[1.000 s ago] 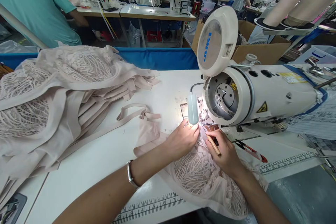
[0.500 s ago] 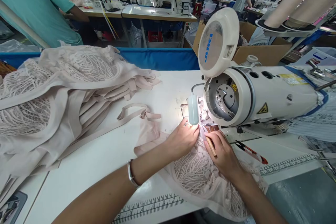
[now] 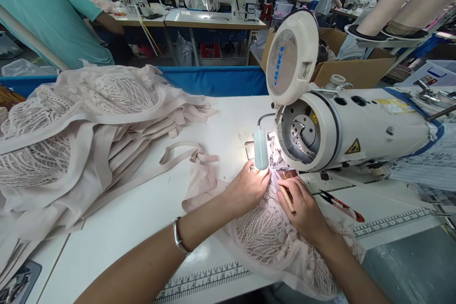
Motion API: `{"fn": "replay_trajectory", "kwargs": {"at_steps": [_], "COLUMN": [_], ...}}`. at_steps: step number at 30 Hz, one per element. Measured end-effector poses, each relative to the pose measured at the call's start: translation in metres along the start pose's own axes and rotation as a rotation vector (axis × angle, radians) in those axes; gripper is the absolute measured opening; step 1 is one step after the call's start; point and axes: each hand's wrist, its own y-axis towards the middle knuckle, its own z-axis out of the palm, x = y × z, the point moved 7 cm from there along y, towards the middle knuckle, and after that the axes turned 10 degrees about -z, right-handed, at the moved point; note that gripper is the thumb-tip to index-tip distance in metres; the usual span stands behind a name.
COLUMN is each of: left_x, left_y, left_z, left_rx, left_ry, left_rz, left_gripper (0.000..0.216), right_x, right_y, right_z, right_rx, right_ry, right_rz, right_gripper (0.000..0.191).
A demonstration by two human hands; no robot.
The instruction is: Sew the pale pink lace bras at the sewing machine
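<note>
A pale pink lace bra (image 3: 263, 235) lies under the sewing machine (image 3: 356, 128), whose round end cover (image 3: 292, 59) is flipped up. My left hand (image 3: 247, 189) is closed on the bra's edge close to the needle area, below a small lit work lamp (image 3: 261, 149). In my right hand (image 3: 302, 206) is a slim tool with a wooden handle (image 3: 286, 198), its tip at the fabric beside my left fingertips. My right fingers are closed around it. The needle and the tool's tip are hard to make out in the glare.
On the left lies a large pile of similar lace bras (image 3: 107, 118). Red-handled thread snips (image 3: 344, 206) rest right of my right hand. A printed ruler (image 3: 210, 278) runs along the table's front edge. Thread cones (image 3: 388, 4) stand behind the machine; a co-worker (image 3: 53, 14) leans at far left.
My hands, the bra and the tool hold nearly the same position. The view shifts slightly, and the co-worker at far left has moved a little.
</note>
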Motion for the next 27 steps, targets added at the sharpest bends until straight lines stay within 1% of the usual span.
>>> {"fn": "replay_trajectory", "kwargs": {"at_steps": [9,17,23,27], "left_x": [-0.0003,0.0015,0.0038,0.0052], "left_y": [0.0014,0.0005,0.0022,0.0030], "left_z": [-0.0001,0.0028,0.0029,0.0024], "left_rx": [0.004,0.039,0.091,0.080], "left_ry": [-0.001,-0.013,-0.039,-0.046], "left_rz": [-0.010,-0.017,-0.024,-0.030], "left_gripper": [0.024,0.025,0.028,0.029], "right_x": [-0.0003,0.0044,0.0011,0.0002], "right_y": [-0.0009,-0.0015,-0.0019,-0.0023], "right_z": [0.0027,-0.0033,-0.0024,-0.0011], "right_rx": [0.002,-0.011,-0.006,0.003], "right_ry": [-0.060,-0.028,-0.005,-0.015], "right_rz": [-0.004,-0.023,0.009,0.005], "right_gripper": [0.015,0.017,0.015,0.015]}}
